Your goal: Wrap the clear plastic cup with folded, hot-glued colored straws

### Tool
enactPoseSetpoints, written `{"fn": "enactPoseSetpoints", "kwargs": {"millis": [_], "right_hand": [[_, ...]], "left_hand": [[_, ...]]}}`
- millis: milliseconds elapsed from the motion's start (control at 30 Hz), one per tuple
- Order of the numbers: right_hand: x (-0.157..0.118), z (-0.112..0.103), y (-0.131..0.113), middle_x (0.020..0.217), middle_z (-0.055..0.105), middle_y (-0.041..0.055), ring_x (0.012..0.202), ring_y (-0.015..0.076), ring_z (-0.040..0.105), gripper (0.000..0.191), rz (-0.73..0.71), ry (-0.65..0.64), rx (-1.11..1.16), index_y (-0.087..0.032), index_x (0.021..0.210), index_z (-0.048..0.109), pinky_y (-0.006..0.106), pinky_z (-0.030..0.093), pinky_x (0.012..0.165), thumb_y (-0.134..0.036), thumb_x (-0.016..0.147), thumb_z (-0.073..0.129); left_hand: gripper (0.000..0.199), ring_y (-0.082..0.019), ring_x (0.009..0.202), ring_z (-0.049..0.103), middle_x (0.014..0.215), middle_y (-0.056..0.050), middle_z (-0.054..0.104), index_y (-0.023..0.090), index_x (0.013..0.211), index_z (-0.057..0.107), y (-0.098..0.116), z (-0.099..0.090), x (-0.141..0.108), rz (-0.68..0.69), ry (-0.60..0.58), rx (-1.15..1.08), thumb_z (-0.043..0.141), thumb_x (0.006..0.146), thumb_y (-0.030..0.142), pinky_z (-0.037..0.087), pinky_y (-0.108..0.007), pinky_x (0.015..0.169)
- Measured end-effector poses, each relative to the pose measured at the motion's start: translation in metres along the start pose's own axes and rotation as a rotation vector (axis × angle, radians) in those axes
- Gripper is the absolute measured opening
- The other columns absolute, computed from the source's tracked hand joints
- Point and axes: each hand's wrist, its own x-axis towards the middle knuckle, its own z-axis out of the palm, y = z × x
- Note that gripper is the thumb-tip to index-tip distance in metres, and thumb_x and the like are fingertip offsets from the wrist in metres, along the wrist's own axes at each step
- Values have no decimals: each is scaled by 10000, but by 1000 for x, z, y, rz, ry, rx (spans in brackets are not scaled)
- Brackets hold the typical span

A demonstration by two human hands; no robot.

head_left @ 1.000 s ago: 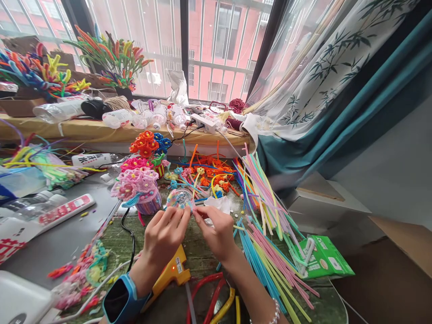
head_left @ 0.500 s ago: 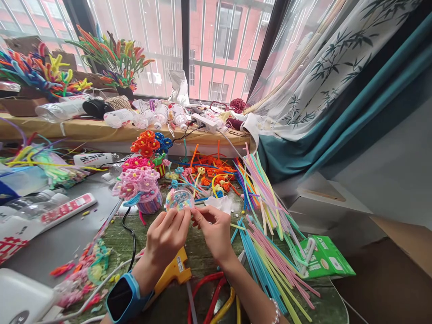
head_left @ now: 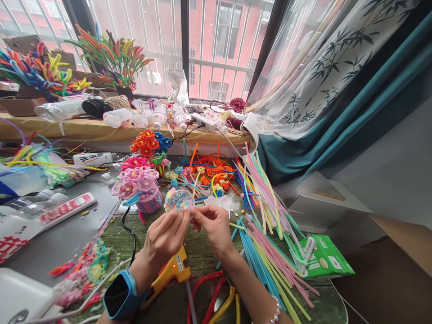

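A round clear plastic cup (head_left: 179, 196), banded with pastel pipe cleaner, tilts its open top towards me. My left hand (head_left: 166, 237), with a blue watch on the wrist, is closed on its near side, the fingertips along the lower rim. My right hand (head_left: 213, 225) pinches thumb and finger together at the cup's near right edge; whatever lies between them is hidden. Beneath my wrists are a yellow glue gun (head_left: 173, 271) with an orange light on and thick red tubes (head_left: 212, 294). A white paper scrap (head_left: 218, 203) lies just beyond my right hand.
Pots of pipe-cleaner flowers (head_left: 137, 184) stand left of the cup. Loose orange pipe cleaners (head_left: 216, 165) lie behind it, with pastel bundles (head_left: 266, 265) and a green packet (head_left: 330, 256) to the right. A black cable (head_left: 130, 229) runs at left; plastic bottles (head_left: 118, 118) line the windowsill.
The cup and my left hand have shifted very slightly left and down. My right hand has barely moved, still pinching at the cup's edge. More of the glue gun shows.
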Motion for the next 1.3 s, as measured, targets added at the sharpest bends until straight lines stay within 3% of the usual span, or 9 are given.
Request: {"fn": "enactPoseSetpoints", "kwargs": {"millis": [67, 133, 233, 333, 433, 533, 867, 1300], "right_hand": [[3, -5, -1, 539, 626, -1, 447, 115, 532, 362, -9, 6, -26, -155, 669, 707, 249, 423, 448, -501, 649, 813], [6, -12, -5, 604, 652, 16, 515, 126, 561, 361, -79, 43, -98, -155, 707, 708, 252, 452, 500, -510, 703, 774], [11, -23, -11, 891, 722, 73, 737, 164, 627, 326, -274, 60, -279, -168, 883, 725, 281, 505, 673, -484, 819, 680], [14, -28, -13, 1132, 697, 105, 966, 202, 649, 387, -316, -71, -307, -192, 1119, 674, 323, 517, 838, -467, 846, 661], [14, -26, -12, 1158, 704, 109, 1020, 224, 670, 455, -161, -255, -224, -206, 1180, 653, 351, 537, 863, -502, 835, 660], [10, -22, -11, 1127, 723, 82, 1020, 233, 680, 404, -39, -326, -229, -219, 1089, 704, 365, 543, 866, -505, 804, 688], [9, -24, -7, 999, 749, 54, 953, 214, 688, 323, 135, -295, -121, -205, 922, 752, 352, 524, 874, -433, 698, 804], [11, -24, -18, 823, 677, 20, 803, 167, 630, 250, 33, -224, -142, -192, 741, 695, 297, 512, 776, -405, 669, 804]], "left_hand": [[202, -178, 698, 624, 751, -58, 735, 136, 1003, 676, 0, -1, 6, -78, -6, -29, 552, 869, 49, 506, -303, 695], [142, -170, 662, 581, 722, -31, 730, 166, 934, 691, -2, -2, 13, -240, -13, -112, 596, 865, 87, 489, -302, 671], [119, -161, 641, 543, 687, -18, 703, 187, 836, 703, -8, -6, 21, -506, -45, -356, 595, 887, 181, 468, -284, 619], [205, -150, 602, 520, 616, -7, 621, 188, 779, 718, -16, -8, 22, -696, -126, -613, 560, 890, 254, 435, -259, 537], [262, -138, 573, 508, 604, -2, 565, 177, 763, 732, -20, -8, 21, -801, -208, -794, 545, 887, 313, 412, -247, 507], [307, -132, 565, 500, 600, -2, 533, 168, 730, 731, -18, -7, 22, -819, -265, -896, 535, 889, 342, 401, -243, 508], [321, -130, 578, 485, 610, -5, 526, 144, 705, 715, -14, -2, 22, -857, -331, -972, 532, 876, 345, 375, -241, 525], [305, -125, 572, 456, 585, 4, 514, 139, 669, 709, -14, -2, 21, -917, -367, -991, 551, 836, 339, 342, -237, 531]]}}
